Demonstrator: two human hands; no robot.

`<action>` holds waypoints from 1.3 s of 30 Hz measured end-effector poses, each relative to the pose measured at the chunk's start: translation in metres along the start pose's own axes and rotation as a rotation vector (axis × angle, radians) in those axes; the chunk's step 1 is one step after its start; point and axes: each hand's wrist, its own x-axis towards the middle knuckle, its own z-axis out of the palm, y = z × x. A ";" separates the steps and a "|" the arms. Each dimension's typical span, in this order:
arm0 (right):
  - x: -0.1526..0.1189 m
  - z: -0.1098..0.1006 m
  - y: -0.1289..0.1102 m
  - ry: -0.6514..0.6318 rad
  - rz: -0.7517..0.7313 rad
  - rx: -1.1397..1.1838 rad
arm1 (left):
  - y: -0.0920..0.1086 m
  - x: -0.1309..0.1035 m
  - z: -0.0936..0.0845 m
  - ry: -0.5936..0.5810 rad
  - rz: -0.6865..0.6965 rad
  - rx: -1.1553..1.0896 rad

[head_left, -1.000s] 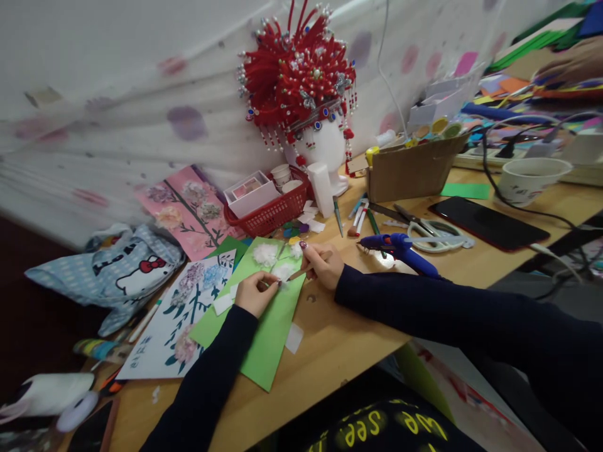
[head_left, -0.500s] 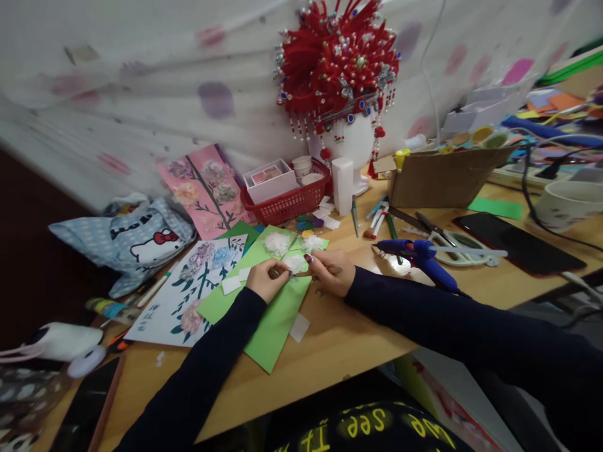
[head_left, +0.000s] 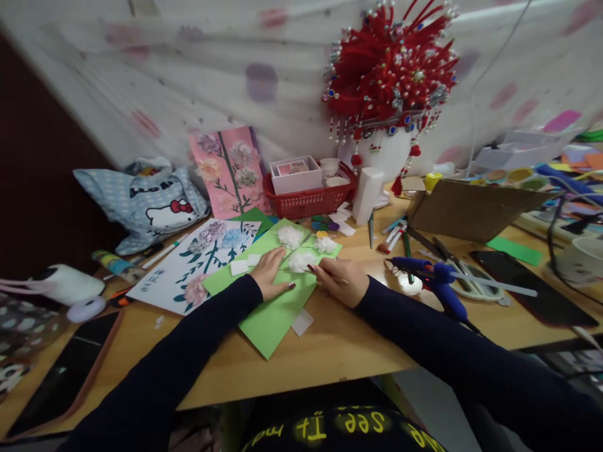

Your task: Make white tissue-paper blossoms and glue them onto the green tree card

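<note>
On the wooden table lies a green sheet (head_left: 277, 323) bearing several white fluffy flowers, with a yellow spot near one. My left hand (head_left: 270, 275) rests on the sheet, thumb and fingers apart, holding nothing. My right hand (head_left: 340, 281) is closed at the sheet's right edge, its fingers pinched round a thin stick whose end shows by the knuckles. Its fingertips are beside the lowest white flower (head_left: 301, 262). Small white squares (head_left: 239, 268) lie left of my left hand, and another white piece (head_left: 302, 322) sits below the sheet's right edge.
A flower picture (head_left: 176, 276) lies at the left, near a phone (head_left: 66, 370). Behind stand a red basket (head_left: 306, 204) and a red beaded headdress (head_left: 393, 75). At the right are a blue glue gun (head_left: 440, 282), scissors (head_left: 464, 270), a cardboard box (head_left: 475, 210) and another phone (head_left: 532, 285).
My left hand has let go of the white flower, opened and moved left onto the sheet. My right hand stays by the flower. The view has shifted, so the table's things appear farther right.
</note>
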 end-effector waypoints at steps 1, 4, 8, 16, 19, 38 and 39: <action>0.000 -0.001 -0.001 -0.016 -0.018 -0.022 | -0.002 -0.002 0.001 -0.022 -0.003 -0.028; 0.002 -0.005 -0.003 -0.085 -0.111 -0.019 | -0.006 -0.006 0.004 -0.047 0.023 -0.130; 0.004 -0.006 -0.006 -0.154 -0.197 -0.043 | -0.012 -0.004 0.008 -0.002 0.052 -0.234; 0.008 -0.001 -0.007 -0.099 -0.334 -0.145 | -0.012 0.002 -0.005 -0.284 0.121 0.095; 0.012 -0.001 -0.008 -0.078 -0.329 -0.129 | -0.009 0.003 -0.009 -0.329 0.142 0.151; 0.026 0.001 -0.003 0.229 0.285 0.232 | -0.008 0.000 -0.007 -0.280 0.147 0.176; 0.025 -0.001 -0.003 0.248 0.315 0.276 | -0.007 0.001 -0.008 -0.272 0.144 0.181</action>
